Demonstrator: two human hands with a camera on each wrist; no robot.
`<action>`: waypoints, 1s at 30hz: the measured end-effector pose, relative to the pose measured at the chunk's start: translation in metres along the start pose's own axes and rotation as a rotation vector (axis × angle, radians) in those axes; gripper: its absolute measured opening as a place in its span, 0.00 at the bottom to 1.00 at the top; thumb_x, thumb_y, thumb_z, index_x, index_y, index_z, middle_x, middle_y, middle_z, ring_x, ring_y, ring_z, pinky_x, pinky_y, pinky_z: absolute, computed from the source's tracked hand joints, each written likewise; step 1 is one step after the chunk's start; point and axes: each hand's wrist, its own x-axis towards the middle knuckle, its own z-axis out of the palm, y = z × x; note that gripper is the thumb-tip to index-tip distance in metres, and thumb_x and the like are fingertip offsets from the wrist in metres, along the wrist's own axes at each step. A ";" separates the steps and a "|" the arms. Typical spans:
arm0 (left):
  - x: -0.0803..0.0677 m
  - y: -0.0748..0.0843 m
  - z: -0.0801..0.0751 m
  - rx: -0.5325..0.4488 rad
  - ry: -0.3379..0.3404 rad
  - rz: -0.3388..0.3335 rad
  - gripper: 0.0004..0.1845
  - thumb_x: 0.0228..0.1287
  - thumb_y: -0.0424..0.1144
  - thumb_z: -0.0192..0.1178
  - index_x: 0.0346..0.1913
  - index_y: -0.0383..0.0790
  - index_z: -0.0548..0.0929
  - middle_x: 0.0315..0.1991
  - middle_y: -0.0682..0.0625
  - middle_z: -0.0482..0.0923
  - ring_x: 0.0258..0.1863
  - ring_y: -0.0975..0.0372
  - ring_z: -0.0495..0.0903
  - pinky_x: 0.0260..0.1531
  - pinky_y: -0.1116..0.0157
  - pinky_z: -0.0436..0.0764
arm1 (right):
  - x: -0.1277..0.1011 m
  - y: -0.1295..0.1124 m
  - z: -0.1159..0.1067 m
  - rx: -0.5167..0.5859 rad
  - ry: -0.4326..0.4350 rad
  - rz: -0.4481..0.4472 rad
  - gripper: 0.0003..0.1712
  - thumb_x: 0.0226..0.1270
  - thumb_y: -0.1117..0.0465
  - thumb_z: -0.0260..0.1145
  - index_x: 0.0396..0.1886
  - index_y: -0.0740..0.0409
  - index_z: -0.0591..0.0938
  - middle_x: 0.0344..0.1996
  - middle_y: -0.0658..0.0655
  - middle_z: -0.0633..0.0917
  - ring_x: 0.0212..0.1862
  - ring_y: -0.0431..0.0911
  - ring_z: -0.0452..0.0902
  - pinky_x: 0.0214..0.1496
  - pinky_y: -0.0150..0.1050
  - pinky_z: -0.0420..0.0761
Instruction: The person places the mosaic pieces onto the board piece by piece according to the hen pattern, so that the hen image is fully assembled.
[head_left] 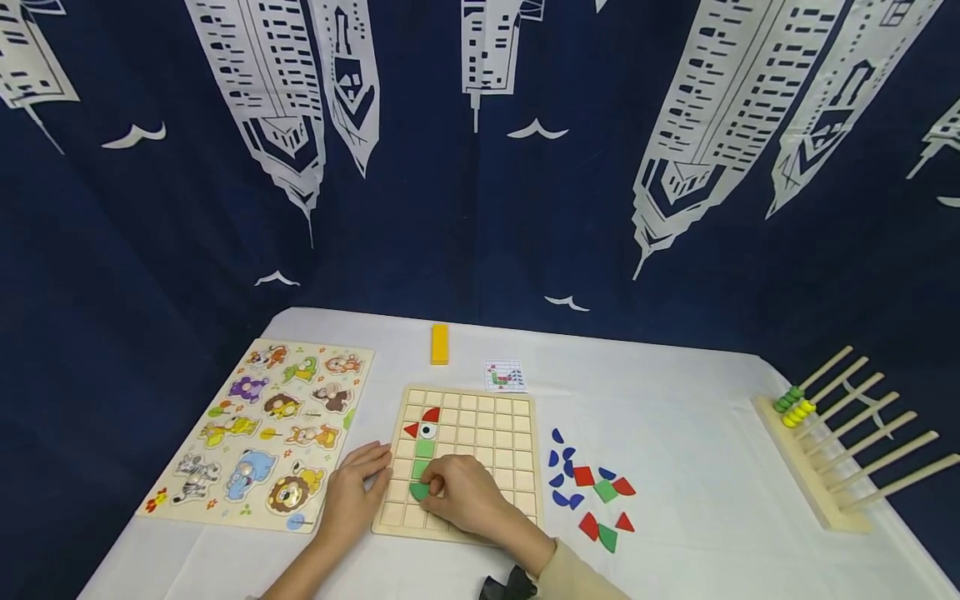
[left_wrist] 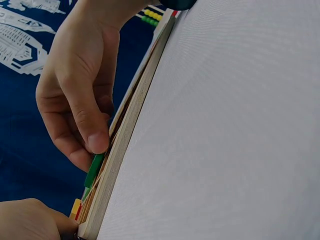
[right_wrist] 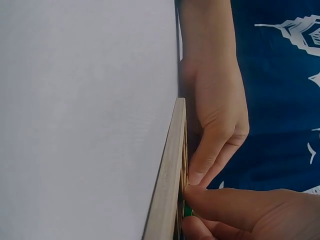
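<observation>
A wooden grid board [head_left: 502, 442] lies on the white table in front of me. Its left columns hold a red triangle, a red quarter-circle [head_left: 431, 414], a white eye piece and green squares [head_left: 424, 448]. My right hand [head_left: 435, 487] pinches a green piece [head_left: 417, 492] and sets it into a cell under the green squares. In the left wrist view its thumb [left_wrist: 95, 135] presses on the green piece [left_wrist: 94, 169]. My left hand [head_left: 372, 467] rests with relaxed fingers on the board's left edge, as the right wrist view shows [right_wrist: 210, 150].
Loose blue, red and green pieces [head_left: 592, 492] lie right of the board. An animal peg puzzle [head_left: 262, 429] is at the left. A yellow block [head_left: 439, 344] and a pattern card [head_left: 504, 376] lie behind the board. A wooden rod rack with beads [head_left: 832, 450] stands far right.
</observation>
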 end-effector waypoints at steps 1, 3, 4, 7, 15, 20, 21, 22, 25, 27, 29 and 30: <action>0.000 0.000 0.000 0.001 0.004 0.002 0.14 0.49 0.24 0.70 0.42 0.27 0.86 0.47 0.42 0.87 0.53 0.48 0.82 0.57 0.49 0.77 | 0.000 0.000 0.000 0.004 0.004 -0.001 0.09 0.49 0.65 0.77 0.31 0.58 0.86 0.20 0.43 0.78 0.23 0.29 0.67 0.26 0.22 0.70; 0.000 0.000 -0.001 0.002 0.009 0.004 0.14 0.48 0.24 0.71 0.41 0.27 0.86 0.47 0.42 0.87 0.53 0.48 0.82 0.56 0.48 0.77 | 0.000 0.001 0.001 0.011 0.012 -0.003 0.09 0.49 0.65 0.77 0.31 0.58 0.86 0.20 0.43 0.79 0.24 0.28 0.67 0.26 0.21 0.71; 0.000 0.000 -0.001 0.003 0.011 0.007 0.14 0.48 0.24 0.71 0.41 0.27 0.86 0.47 0.42 0.87 0.53 0.47 0.82 0.56 0.48 0.78 | 0.000 0.001 0.001 0.013 0.016 -0.002 0.09 0.49 0.65 0.77 0.31 0.58 0.86 0.20 0.43 0.79 0.24 0.28 0.67 0.26 0.21 0.71; 0.000 0.001 -0.001 0.002 0.009 0.010 0.14 0.48 0.24 0.71 0.41 0.26 0.86 0.47 0.42 0.87 0.53 0.47 0.82 0.56 0.48 0.78 | 0.000 0.001 0.002 0.021 0.023 0.005 0.10 0.49 0.64 0.78 0.31 0.57 0.85 0.20 0.43 0.79 0.23 0.28 0.67 0.26 0.21 0.71; 0.001 0.001 -0.001 -0.005 -0.002 0.006 0.14 0.49 0.23 0.70 0.42 0.27 0.86 0.47 0.42 0.87 0.53 0.48 0.82 0.56 0.48 0.77 | -0.001 0.002 0.004 0.016 0.044 0.026 0.11 0.48 0.63 0.79 0.31 0.56 0.85 0.20 0.42 0.78 0.23 0.28 0.67 0.26 0.22 0.70; 0.001 0.001 0.001 -0.007 -0.005 -0.001 0.14 0.49 0.24 0.70 0.42 0.27 0.86 0.47 0.43 0.87 0.54 0.48 0.82 0.57 0.49 0.77 | -0.004 0.000 -0.001 -0.003 0.057 0.019 0.11 0.48 0.62 0.79 0.30 0.56 0.85 0.20 0.43 0.78 0.23 0.28 0.67 0.25 0.21 0.70; 0.001 0.001 0.001 -0.006 -0.003 -0.001 0.14 0.49 0.24 0.70 0.42 0.27 0.86 0.47 0.43 0.87 0.54 0.48 0.82 0.57 0.49 0.77 | -0.006 0.000 -0.003 -0.001 0.061 0.016 0.10 0.48 0.62 0.79 0.29 0.56 0.85 0.20 0.43 0.78 0.23 0.28 0.67 0.25 0.21 0.70; 0.001 0.001 0.001 -0.007 -0.003 -0.001 0.14 0.49 0.24 0.70 0.42 0.27 0.86 0.47 0.43 0.87 0.54 0.48 0.82 0.57 0.49 0.76 | -0.008 0.000 -0.006 0.000 0.065 0.013 0.10 0.48 0.62 0.79 0.29 0.56 0.85 0.20 0.43 0.79 0.23 0.28 0.67 0.25 0.21 0.70; 0.000 0.002 0.001 -0.012 -0.005 -0.004 0.14 0.49 0.24 0.70 0.42 0.27 0.86 0.47 0.42 0.86 0.54 0.48 0.82 0.57 0.49 0.76 | -0.018 0.003 -0.018 0.020 0.079 0.011 0.09 0.49 0.63 0.78 0.29 0.56 0.85 0.20 0.43 0.78 0.23 0.28 0.67 0.26 0.22 0.70; 0.000 0.002 0.000 -0.015 -0.008 -0.008 0.14 0.50 0.24 0.70 0.42 0.27 0.86 0.48 0.42 0.86 0.54 0.47 0.82 0.57 0.49 0.76 | -0.027 0.009 -0.027 0.045 0.086 0.019 0.08 0.51 0.64 0.77 0.30 0.57 0.85 0.20 0.43 0.78 0.24 0.28 0.67 0.26 0.22 0.71; 0.000 0.002 0.000 -0.016 -0.010 -0.015 0.14 0.50 0.24 0.70 0.43 0.27 0.86 0.48 0.42 0.86 0.54 0.47 0.82 0.58 0.49 0.75 | -0.040 0.017 -0.037 0.067 0.104 0.023 0.08 0.52 0.64 0.76 0.31 0.58 0.85 0.21 0.42 0.78 0.24 0.28 0.68 0.26 0.23 0.72; 0.000 0.001 -0.001 -0.015 -0.010 -0.019 0.14 0.50 0.24 0.70 0.43 0.27 0.86 0.48 0.42 0.86 0.55 0.48 0.82 0.58 0.49 0.75 | -0.047 0.022 -0.043 0.074 0.118 0.028 0.08 0.52 0.65 0.76 0.32 0.58 0.85 0.22 0.42 0.78 0.24 0.28 0.68 0.26 0.23 0.72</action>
